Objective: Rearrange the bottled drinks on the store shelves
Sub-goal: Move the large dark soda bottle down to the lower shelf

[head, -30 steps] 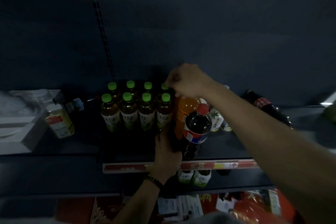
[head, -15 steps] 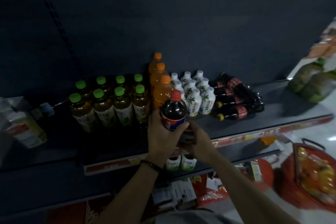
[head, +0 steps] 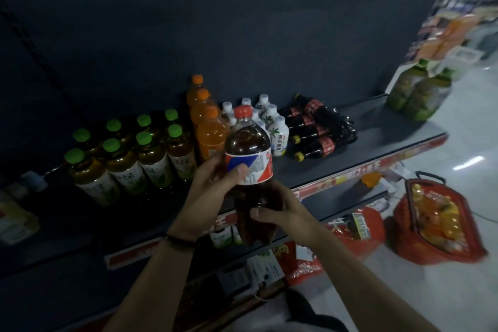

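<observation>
Shelf (head: 377,122) — bare at right end; green-capped bottles (head: 153,162) crowd left.

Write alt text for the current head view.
Both hands hold a red-capped dark cola bottle upright before the shelf, left hand at the label, right hand lower down. Behind it stand green-capped tea bottles, orange bottles and white bottles; dark bottles lie on their sides, and a red basket sits on the floor.

- The label of the cola bottle (head: 246,143) is partly covered by the left hand (head: 213,194); its print cannot be read.
- Several white bottles (head: 279,133) are hidden behind it.
- A yellowish pack (head: 13,221) is cut off by the left edge.
- The upper-right goods (head: 452,27) are blurred.
</observation>
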`<state>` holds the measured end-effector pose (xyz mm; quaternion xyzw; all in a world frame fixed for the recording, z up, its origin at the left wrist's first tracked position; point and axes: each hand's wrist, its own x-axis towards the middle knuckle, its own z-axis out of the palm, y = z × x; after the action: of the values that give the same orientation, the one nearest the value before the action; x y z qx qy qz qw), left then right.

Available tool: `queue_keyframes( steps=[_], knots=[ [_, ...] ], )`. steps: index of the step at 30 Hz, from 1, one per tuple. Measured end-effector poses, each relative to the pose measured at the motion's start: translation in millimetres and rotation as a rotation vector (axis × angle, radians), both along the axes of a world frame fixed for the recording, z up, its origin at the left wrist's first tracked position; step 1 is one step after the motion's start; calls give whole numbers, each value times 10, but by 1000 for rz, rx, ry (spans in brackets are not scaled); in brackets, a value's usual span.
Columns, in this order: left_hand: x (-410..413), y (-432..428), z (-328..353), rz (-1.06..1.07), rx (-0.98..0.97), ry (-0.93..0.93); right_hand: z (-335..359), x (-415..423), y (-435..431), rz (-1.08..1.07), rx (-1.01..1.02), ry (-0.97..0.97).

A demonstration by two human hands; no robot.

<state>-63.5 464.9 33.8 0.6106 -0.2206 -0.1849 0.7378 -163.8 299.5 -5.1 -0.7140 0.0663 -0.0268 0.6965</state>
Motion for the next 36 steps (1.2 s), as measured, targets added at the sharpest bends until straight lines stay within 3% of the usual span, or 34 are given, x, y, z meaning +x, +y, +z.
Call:
queue_keyframes(
  steps=[4,8,10,14,20,24,29,33,36],
  knots=[
    [-195,-206,176,-109,73,27,86,-140,-82,-154,-81,-68],
    [-491,-706,156,185,164,-103,-43,-247,-245,-464,-448,-103],
    [-561,-943,93,227,197,-113,-108,-342,-400,-440,-449,-117],
    [-646,-1395,-43,99,254,-128,-107,-603,-1047,-175,-221,-50],
    [-1160,-2345,-481,75,305,-170,-494,-961,-2344,-84,-342,87],
    [-1284,-2742,-1225,141,416,73,-1140,-1127,-3102,-51,-366,200],
    [-1223,-2953,-2642,95,819,280,-2152,-1082,-3702,-74,-365,344],
    [-995,-3212,-3517,175,806,443,-2977,-897,-3880,-107,-375,412],
    [-632,-3336,-4136,339,814,412,-3552,-593,-3931,-25,-476,395]
  ],
)
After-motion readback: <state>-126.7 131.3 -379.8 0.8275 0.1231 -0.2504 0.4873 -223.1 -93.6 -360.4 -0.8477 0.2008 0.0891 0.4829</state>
